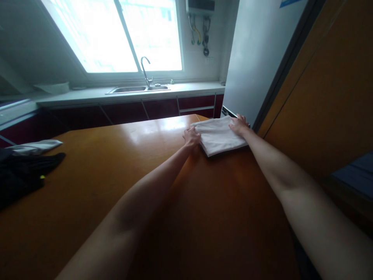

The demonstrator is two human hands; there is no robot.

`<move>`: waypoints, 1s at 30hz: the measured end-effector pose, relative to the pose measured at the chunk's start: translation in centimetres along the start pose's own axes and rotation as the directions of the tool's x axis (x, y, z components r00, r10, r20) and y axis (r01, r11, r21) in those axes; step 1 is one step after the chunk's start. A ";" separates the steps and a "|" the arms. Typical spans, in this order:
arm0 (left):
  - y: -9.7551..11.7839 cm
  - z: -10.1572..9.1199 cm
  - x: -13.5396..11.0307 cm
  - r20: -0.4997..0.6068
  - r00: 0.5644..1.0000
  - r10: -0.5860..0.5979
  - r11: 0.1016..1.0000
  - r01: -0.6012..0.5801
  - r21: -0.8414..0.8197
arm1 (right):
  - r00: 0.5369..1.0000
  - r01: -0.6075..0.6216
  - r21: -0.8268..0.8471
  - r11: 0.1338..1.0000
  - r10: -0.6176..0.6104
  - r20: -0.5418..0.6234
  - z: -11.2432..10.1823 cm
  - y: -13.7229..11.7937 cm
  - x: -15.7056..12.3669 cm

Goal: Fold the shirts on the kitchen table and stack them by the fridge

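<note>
A: Where did the folded white cloth (220,136) lie?

B: Right of centre in the frame, flat near the far right end of the table (116,175). A thin dark layer (227,152) showed along its near edge; its nature could not be told.

A: And the fingers?

B: Those of the left hand (191,137) were curled at the cloth's left edge; those of the right hand (239,125) were slightly spread over its far right part. Both hands touched it, but whether either had clamped on the fabric could not be told.

A: How would it have handled?

B: Presumably as a light, soft, limp body, in no danger of breaking. The folds probably gave it little stiffness, so a single-corner hold would have let it sag and open. The glossy surface beneath may have allowed sliding.

A: The preferred hold?

B: Opposite sides, with the fingers under every layer and the thumbs above. Dark clothing (20,175), at the left edge of the frame, lay well apart.
</note>
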State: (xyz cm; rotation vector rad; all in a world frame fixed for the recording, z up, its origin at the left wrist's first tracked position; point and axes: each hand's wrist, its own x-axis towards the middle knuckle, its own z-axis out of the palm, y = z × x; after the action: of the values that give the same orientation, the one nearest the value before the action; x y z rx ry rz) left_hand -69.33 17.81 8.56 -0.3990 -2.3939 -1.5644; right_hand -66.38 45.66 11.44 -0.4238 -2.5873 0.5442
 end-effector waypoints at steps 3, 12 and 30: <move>1.3 -0.1 -0.9 0.105 0.983 0.151 0.956 -0.172 0.238 | 0.991 0.130 -0.145 0.981 -0.124 0.051 0.7 -1.2 -0.6; 4.3 -0.2 -2.1 0.440 0.894 -0.085 0.861 -0.157 0.484 | 0.942 0.095 -0.182 0.979 -0.029 0.335 2.7 -3.6 -0.6; 7.0 -7.5 -13.8 0.551 0.801 0.236 0.764 -0.503 0.405 | 0.846 0.487 0.162 0.858 -0.417 -0.331 -2.7 -14.3 -18.2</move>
State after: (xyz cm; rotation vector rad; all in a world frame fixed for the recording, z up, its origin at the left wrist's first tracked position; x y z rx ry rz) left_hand -53.54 12.35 12.58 -1.1666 -2.7117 -0.6070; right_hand -52.52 27.05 13.26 0.1891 -2.1959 0.5644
